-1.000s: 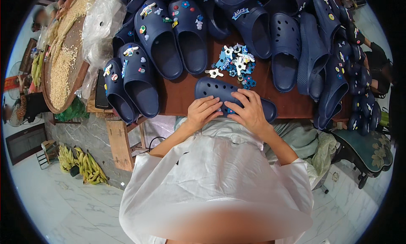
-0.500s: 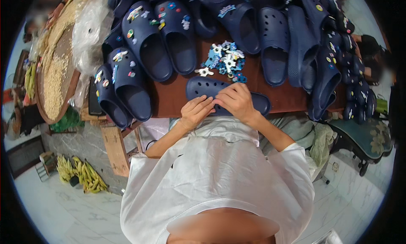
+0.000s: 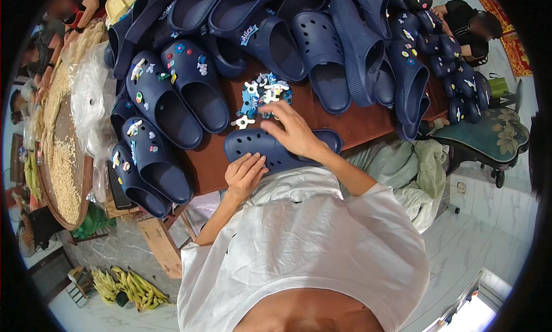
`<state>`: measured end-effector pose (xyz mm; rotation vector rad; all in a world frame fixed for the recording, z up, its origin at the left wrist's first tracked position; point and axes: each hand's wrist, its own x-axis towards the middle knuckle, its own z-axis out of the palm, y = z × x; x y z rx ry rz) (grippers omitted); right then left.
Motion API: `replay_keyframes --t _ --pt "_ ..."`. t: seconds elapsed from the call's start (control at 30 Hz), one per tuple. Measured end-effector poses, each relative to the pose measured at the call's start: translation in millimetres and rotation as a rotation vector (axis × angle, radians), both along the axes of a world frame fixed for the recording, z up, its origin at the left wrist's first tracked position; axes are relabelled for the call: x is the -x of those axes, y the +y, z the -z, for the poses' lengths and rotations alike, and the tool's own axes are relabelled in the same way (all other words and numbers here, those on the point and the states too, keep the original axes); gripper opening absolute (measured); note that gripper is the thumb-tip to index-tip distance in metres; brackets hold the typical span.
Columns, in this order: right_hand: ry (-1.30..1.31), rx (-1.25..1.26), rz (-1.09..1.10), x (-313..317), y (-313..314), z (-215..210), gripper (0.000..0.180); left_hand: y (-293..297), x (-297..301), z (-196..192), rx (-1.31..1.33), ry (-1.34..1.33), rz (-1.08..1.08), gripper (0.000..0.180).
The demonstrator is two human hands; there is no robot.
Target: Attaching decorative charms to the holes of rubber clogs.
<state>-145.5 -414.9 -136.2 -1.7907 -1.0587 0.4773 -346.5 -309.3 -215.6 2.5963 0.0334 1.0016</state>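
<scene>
A navy clog (image 3: 234, 143) with vent holes lies sideways at the table's near edge, its toe to the left. My left hand (image 3: 245, 174) grips the near side of the clog close to the toe, fingers laid over its upper; the thumb is hidden. Above the clog, my right hand (image 3: 292, 132) is open with its fingers apart, reaching to the near edge of a heap of shoe charms (image 3: 249, 102) in white, blue and black. Nothing shows in its fingers. One white charm (image 3: 242, 122) lies just left of the heap, beyond the clog's toe.
Navy clogs with charms (image 3: 164, 99) stand at the left, and plain ones (image 3: 325, 61) at the back. More clogs (image 3: 460, 73) are piled at the right. A round tray of pale kernels (image 3: 64, 176) is far left, a padded stool (image 3: 489, 133) right. Other people sit at the far corners.
My right hand has left the clog and moved away from me to the charm heap, its fingers opening. My left hand stays on the clog. The whole view has turned slightly.
</scene>
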Motion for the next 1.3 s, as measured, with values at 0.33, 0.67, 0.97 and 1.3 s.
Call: replay_keyframes --t 0.33,0.67,0.97,1.3 --pt "-0.309 0.007 -0.020 27 -27 15 0.036 -2 -3 -2 0.100 0.093 0.025 0.047" --pt "-0.310 -0.010 0.022 30 -21 17 0.031 -1 -14 -5 0.223 0.015 -0.133 0.032" --pt "-0.209 -0.043 0.016 24 -48 12 0.078 31 -72 -61 0.526 -0.044 -0.166 0.014" --pt "-0.360 0.004 0.120 40 -86 20 0.071 53 -121 -66 0.333 0.122 -0.113 0.021"
